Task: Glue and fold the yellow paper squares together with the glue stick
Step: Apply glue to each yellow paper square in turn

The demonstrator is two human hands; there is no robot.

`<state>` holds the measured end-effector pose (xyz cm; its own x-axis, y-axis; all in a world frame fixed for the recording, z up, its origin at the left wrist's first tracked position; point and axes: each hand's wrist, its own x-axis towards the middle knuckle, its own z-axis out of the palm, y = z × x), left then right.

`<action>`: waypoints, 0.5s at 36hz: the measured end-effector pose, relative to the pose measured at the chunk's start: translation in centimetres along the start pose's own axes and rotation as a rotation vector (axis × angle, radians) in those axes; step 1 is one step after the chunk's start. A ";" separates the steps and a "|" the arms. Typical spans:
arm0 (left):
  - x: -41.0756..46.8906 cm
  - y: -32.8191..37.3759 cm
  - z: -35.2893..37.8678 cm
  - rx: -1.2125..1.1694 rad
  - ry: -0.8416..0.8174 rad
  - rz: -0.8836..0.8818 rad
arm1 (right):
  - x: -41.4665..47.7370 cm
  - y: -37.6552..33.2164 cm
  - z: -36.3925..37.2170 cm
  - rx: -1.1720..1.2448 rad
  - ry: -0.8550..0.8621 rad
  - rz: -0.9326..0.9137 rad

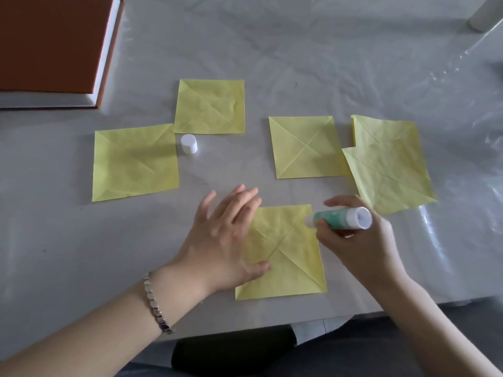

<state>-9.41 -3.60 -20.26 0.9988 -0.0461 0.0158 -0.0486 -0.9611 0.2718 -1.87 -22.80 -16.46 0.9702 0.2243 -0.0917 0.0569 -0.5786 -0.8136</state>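
One square [290, 258] between left hand [220, 240], right hand [362, 247]

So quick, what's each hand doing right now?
Left hand: open, fingers straight, resting on the nearest yellow square.
Right hand: gripping the glue stick.

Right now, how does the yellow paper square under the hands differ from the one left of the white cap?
The yellow paper square under the hands has the left hand resting on it and the green glue stick, in the right hand, at its corner; the far-left yellow paper square, beside the white cap, lies untouched, farther away. Both show diagonal creases.
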 end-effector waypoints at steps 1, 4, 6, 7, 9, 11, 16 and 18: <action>0.4 0.4 0.1 -0.017 0.009 0.026 | 0.3 -0.2 0.2 -0.010 -0.027 -0.014; 1.3 1.3 0.6 -0.046 0.027 0.064 | 1.0 -0.4 0.8 -0.021 -0.083 -0.042; 1.8 1.9 1.0 -0.074 0.044 0.070 | 1.3 -0.3 1.0 -0.025 -0.121 -0.044; 2.0 2.1 1.2 -0.092 0.056 0.072 | 1.4 -0.2 1.0 -0.028 -0.136 -0.044; 2.4 2.4 1.6 -0.100 0.073 0.078 | 1.5 0.0 1.1 -0.021 -0.151 -0.038; 2.5 2.3 2.0 -0.081 0.075 0.083 | 1.4 0.2 1.1 -0.019 -0.150 -0.034; 2.6 2.4 1.9 -0.039 0.055 0.073 | 0.7 0.5 0.9 -0.036 -0.183 -0.029; 2.6 2.5 1.8 -0.045 0.047 0.060 | 0.1 0.7 0.6 -0.042 -0.200 -0.023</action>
<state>-6.97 -6.64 -21.22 0.9930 -0.0889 0.0781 -0.1090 -0.9438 0.3120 -1.86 -22.69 -17.36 0.9026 0.3866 -0.1894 0.0919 -0.6029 -0.7925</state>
